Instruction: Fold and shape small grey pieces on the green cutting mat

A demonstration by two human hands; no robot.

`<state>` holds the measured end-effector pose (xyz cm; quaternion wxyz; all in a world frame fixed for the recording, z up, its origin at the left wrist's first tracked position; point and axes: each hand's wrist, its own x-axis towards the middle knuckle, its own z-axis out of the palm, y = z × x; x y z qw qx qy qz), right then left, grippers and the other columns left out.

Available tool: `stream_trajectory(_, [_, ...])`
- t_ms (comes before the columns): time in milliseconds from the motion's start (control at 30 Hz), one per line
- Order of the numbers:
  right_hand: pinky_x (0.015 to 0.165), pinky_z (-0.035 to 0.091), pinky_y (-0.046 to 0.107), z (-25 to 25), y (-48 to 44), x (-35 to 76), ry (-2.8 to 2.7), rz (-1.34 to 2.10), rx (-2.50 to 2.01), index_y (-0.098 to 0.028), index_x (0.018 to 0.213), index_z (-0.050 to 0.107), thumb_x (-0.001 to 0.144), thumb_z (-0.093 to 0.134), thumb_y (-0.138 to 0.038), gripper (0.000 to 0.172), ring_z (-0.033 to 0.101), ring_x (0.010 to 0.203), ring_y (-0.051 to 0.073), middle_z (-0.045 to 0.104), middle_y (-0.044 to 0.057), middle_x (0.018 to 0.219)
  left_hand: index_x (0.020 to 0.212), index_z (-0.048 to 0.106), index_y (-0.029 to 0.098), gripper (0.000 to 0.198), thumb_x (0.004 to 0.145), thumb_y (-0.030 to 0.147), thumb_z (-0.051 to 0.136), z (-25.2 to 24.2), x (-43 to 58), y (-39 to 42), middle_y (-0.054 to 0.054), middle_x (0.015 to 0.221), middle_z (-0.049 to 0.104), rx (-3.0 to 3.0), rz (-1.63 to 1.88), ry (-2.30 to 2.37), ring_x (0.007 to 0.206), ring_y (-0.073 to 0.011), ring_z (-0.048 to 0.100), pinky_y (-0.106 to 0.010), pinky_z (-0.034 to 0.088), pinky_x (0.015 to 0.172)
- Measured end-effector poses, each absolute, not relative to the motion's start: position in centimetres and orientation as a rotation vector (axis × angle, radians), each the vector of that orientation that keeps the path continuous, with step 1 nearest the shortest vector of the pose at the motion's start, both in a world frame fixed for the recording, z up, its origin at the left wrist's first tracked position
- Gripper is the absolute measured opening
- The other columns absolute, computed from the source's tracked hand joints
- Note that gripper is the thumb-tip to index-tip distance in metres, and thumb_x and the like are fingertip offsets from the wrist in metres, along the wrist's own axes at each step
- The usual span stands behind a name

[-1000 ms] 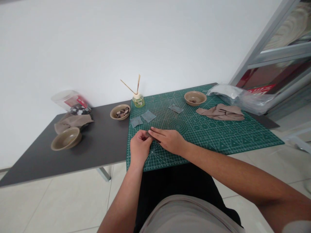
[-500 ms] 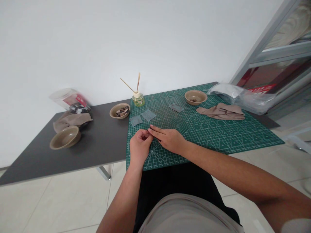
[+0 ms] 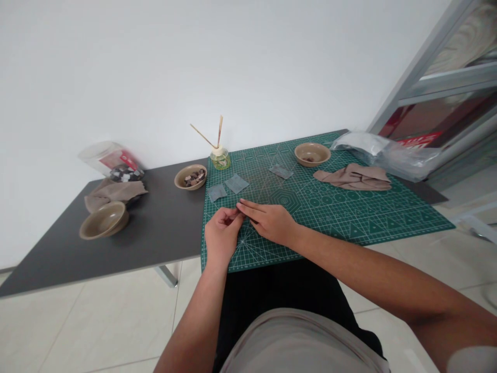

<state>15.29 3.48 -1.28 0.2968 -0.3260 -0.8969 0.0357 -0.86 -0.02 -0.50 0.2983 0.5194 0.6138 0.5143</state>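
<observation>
My left hand (image 3: 222, 238) rests on the green cutting mat (image 3: 341, 217) with its fingers curled around a small dark chip (image 3: 241, 218), mostly hidden. My right hand (image 3: 269, 223) lies beside it, its extended fingertips meeting the left fingers. Several grey-blue squares of abrasive sheet lie just beyond my hands, the nearest (image 3: 216, 192) and another (image 3: 236, 183) side by side, a third (image 3: 281, 171) further right. A tan bowl (image 3: 312, 154) stands at the mat's far edge.
A bowl of brown chips (image 3: 190, 176) stands on the dark table (image 3: 163, 228) left of the mat, near a small glass diffuser jar with reeds (image 3: 220, 160). Further left are a cloth, another bowl (image 3: 104, 220) and a tipped plastic tub (image 3: 108, 159). A folded tan cloth (image 3: 352, 177) and plastic bag (image 3: 384, 154) lie right.
My left hand has turned slightly, with its fingers still curled at the chip. The right hand stays close against it, and the whole view has drifted a little.
</observation>
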Motion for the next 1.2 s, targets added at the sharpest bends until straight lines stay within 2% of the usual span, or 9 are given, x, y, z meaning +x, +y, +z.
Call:
stream_trajectory(100, [0.094, 0.058, 0.033, -1.24, 3.52, 15.33, -2.351, 0.135, -0.903, -0.018, 0.141, 0.054, 0.094, 0.049, -0.013, 0.047, 0.065, 0.118, 0.021, 0.060, 0.010, 0.139, 0.074, 0.065, 0.018, 0.016, 0.075, 0.033, 0.072, -0.73, -0.86, 0.05, 0.001, 0.072, 0.068, 1.324, 1.392, 1.565, 0.065, -0.0120, 0.060, -0.024, 0.048, 0.066])
stream_trajectory(267, [0.099, 0.056, 0.035, -1.41, 3.55, 15.25, -2.429, 0.080, -0.771, -0.017, 0.142, 0.051, 0.090, 0.054, -0.010, 0.053, 0.061, 0.124, 0.022, 0.053, 0.011, 0.145, 0.067, 0.063, 0.018, 0.015, 0.075, 0.029, 0.070, -0.36, -0.75, -0.05, 0.003, 0.065, 0.064, 1.386, 1.360, 1.685, 0.061, -0.0106, 0.055, -0.022, 0.045, 0.061])
stream_trajectory(400, [0.096, 0.058, 0.034, -1.53, 3.48, 15.26, -2.391, 0.096, -0.798, -0.019, 0.143, 0.051, 0.092, 0.051, -0.011, 0.052, 0.063, 0.121, 0.021, 0.054, 0.010, 0.144, 0.072, 0.066, 0.019, 0.015, 0.075, 0.033, 0.071, -0.52, -0.75, -0.23, 0.002, 0.071, 0.067, 1.354, 1.405, 1.622, 0.065, -0.0113, 0.059, -0.023, 0.047, 0.065])
stream_trajectory(567, [0.094, 0.059, 0.034, -1.54, 3.44, 15.31, -2.345, 0.098, -0.837, -0.015, 0.142, 0.051, 0.094, 0.047, -0.013, 0.048, 0.065, 0.119, 0.021, 0.058, 0.012, 0.140, 0.077, 0.068, 0.018, 0.016, 0.074, 0.034, 0.073, -0.80, -0.76, -0.25, 0.001, 0.075, 0.070, 1.320, 1.419, 1.613, 0.067, -0.0120, 0.061, -0.024, 0.049, 0.067])
stream_trajectory(767, [0.107, 0.050, 0.037, -1.50, 3.53, 15.27, -2.401, 0.056, -0.667, -0.016, 0.142, 0.051, 0.089, 0.049, -0.007, 0.053, 0.055, 0.131, 0.020, 0.053, 0.011, 0.146, 0.068, 0.063, 0.018, 0.015, 0.076, 0.029, 0.070, -0.57, -0.69, -0.21, 0.003, 0.066, 0.064, 1.364, 1.416, 1.659, 0.061, -0.0100, 0.056, -0.022, 0.046, 0.063])
stream_trajectory(967, [0.099, 0.056, 0.031, -1.61, 3.60, 15.25, -2.297, 0.138, -0.828, -0.015, 0.142, 0.051, 0.094, 0.046, -0.012, 0.048, 0.063, 0.122, 0.019, 0.060, 0.009, 0.139, 0.076, 0.068, 0.018, 0.015, 0.072, 0.030, 0.075, -0.84, -0.64, -0.23, 0.000, 0.077, 0.071, 1.243, 1.488, 1.530, 0.069, -0.0125, 0.063, -0.024, 0.050, 0.069])
stream_trajectory(1200, [0.104, 0.053, 0.033, -1.53, 3.62, 15.31, -2.373, 0.085, -0.700, -0.017, 0.141, 0.052, 0.091, 0.049, -0.009, 0.051, 0.058, 0.128, 0.018, 0.054, 0.008, 0.145, 0.068, 0.065, 0.018, 0.014, 0.073, 0.028, 0.075, -0.88, -0.71, 0.00, 0.002, 0.066, 0.067, 1.316, 1.499, 1.588, 0.060, -0.0102, 0.059, -0.022, 0.047, 0.061])
